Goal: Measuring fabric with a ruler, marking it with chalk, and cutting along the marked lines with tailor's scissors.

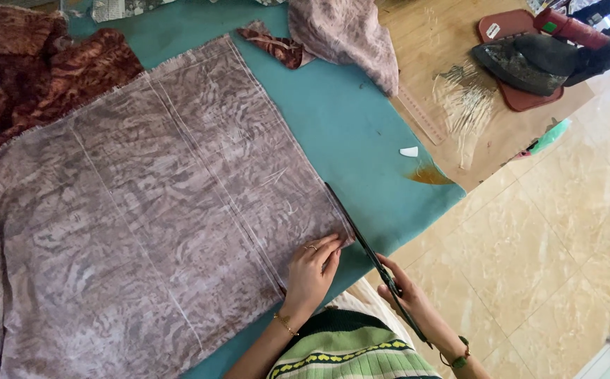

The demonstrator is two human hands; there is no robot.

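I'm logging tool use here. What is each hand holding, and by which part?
Right hand holds the scissors by their handle end. Left hand holds nothing, pressing flat on the patterned fabric near its edge.

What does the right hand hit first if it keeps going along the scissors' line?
The right hand would push the scissors up the edge of the grey patterned cloth, so that cloth comes first; beyond lies bare teal table cover. Depth is uncertain.

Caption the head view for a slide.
Left hand pins grey patterned fabric on teal table; right hand works scissors along its edge.
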